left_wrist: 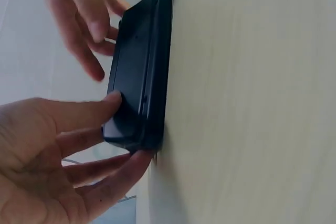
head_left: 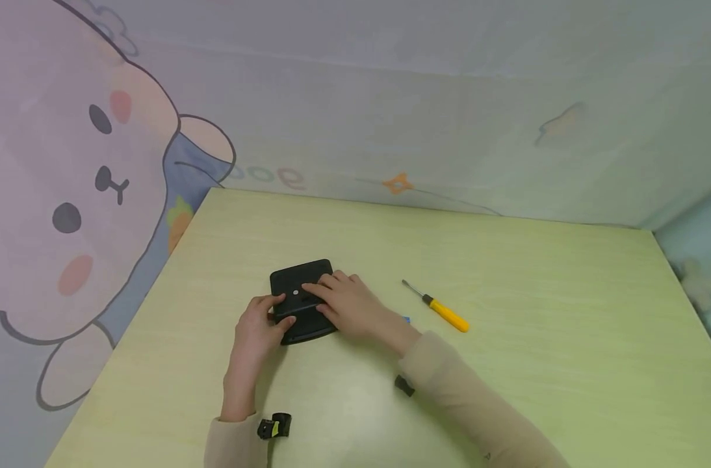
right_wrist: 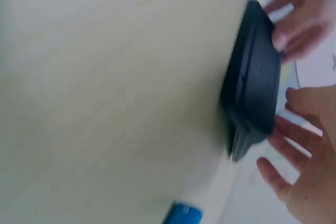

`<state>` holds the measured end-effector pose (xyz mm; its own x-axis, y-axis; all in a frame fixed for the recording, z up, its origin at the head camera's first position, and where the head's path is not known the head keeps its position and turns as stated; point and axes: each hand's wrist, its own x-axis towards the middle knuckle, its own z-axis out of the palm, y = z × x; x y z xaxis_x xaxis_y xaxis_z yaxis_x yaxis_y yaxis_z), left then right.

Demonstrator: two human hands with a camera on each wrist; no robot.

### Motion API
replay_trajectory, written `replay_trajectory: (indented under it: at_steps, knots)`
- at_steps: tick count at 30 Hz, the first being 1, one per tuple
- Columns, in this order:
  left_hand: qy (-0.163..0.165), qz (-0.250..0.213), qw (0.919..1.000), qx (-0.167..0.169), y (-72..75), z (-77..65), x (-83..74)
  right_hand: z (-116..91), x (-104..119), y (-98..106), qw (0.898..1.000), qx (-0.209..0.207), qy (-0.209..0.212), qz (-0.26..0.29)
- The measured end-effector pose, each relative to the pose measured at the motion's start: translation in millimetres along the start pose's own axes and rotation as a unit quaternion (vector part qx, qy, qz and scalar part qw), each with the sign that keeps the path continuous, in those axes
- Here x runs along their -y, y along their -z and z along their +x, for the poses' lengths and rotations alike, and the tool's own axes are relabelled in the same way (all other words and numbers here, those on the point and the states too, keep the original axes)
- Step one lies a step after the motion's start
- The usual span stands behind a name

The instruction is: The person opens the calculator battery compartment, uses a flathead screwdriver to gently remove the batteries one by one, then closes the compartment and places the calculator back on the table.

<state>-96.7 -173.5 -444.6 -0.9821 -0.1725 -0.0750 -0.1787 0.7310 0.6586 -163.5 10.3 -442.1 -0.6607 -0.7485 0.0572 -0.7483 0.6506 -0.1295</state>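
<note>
A flat black plastic device [head_left: 299,276] with a stepped surface and a small pale round spot lies on the table. My left hand [head_left: 259,328] grips its left end, thumb on top and fingers along the edge, as the left wrist view also shows around the device [left_wrist: 137,61]. My right hand [head_left: 352,304] reaches over the device's right side, its fingers loosely extended and touching it. Seen from the right wrist, the right hand's fingers [right_wrist: 294,142] lie at the near end of the device [right_wrist: 257,72]. The underside of the device is hidden.
To the right lies a screwdriver [head_left: 446,314] with a yellow handle, its tip pointing away to the left. A small blue rounded object [right_wrist: 185,214] sits near the right wrist, mostly covered in the head view. A patterned cloth [head_left: 355,117] hangs behind the table's back edge.
</note>
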Motion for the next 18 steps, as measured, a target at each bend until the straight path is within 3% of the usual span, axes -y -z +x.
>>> replay_trajectory:
  at_steps: [4, 9, 15, 18]
  knots:
    - [-0.029, 0.016, 0.9987, 0.037, 7.4, 3.1, 4.2, -6, -18, 5, 0.998, 0.001, -0.002, 0.066]
    - [-0.051, 0.026, 0.9950, 0.082, 18.6, 6.7, 12.6, -11, -31, 5, 0.995, 0.017, -0.007, 0.097]
    - [-0.119, 0.080, 0.9872, 0.070, 19.7, 11.4, 18.4, -9, -32, 2, 0.996, 0.033, 0.001, 0.086]
    - [-0.133, 0.098, 0.9847, 0.055, 18.0, 11.4, 18.9, -9, -31, -1, 0.997, 0.019, 0.006, 0.074]
